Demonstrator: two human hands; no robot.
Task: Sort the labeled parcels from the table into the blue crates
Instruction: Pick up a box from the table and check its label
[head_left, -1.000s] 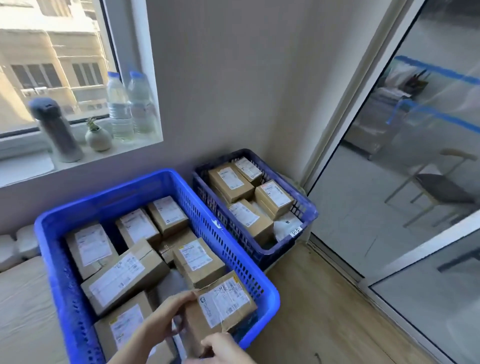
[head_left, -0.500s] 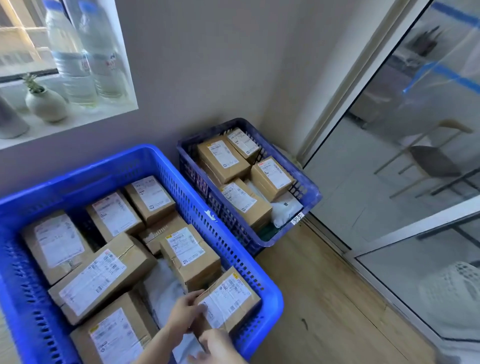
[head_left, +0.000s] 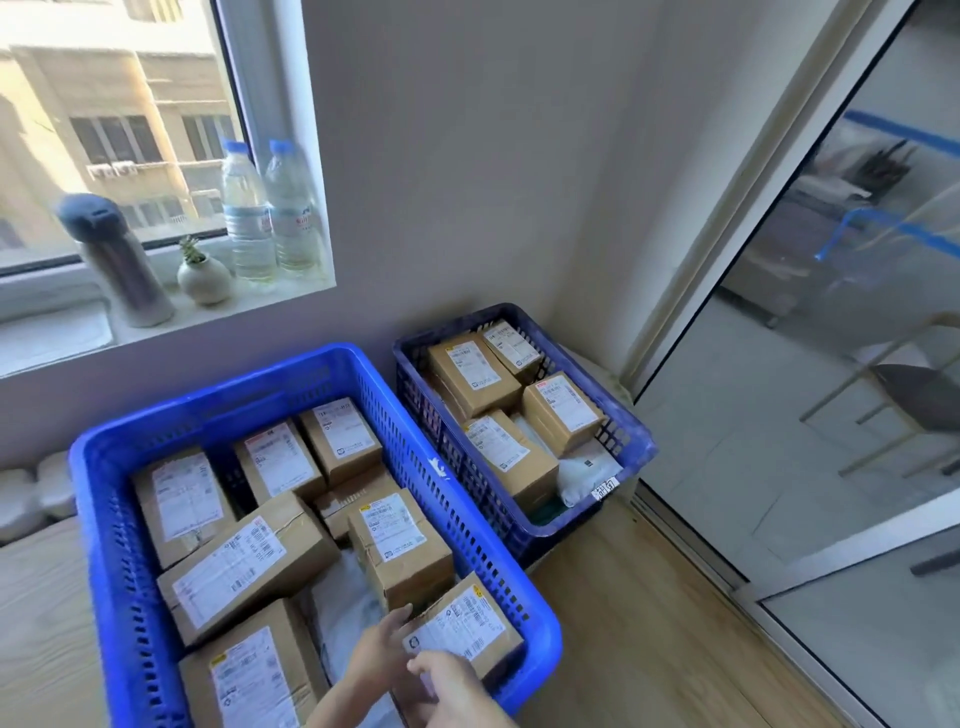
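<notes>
From the head view, the bright blue crate is nearly full of labelled cardboard boxes, most of them label-up, probably so the addresses stay readable. The parcel being sorted sits in this crate's near right corner, tilted, its far edge propped against the neighbouring box and one side close to the crate's right wall. It seems to be getting wedged into the last gap there. The left hand reaches in over the crate's near side, fingers fairly straight and pressed to the parcel's left end. The right hand lies over the parcel's near edge, but I cannot tell whether its fingers grip it. Beyond the crate's right wall stands a darker blue crate, also loaded.
</notes>
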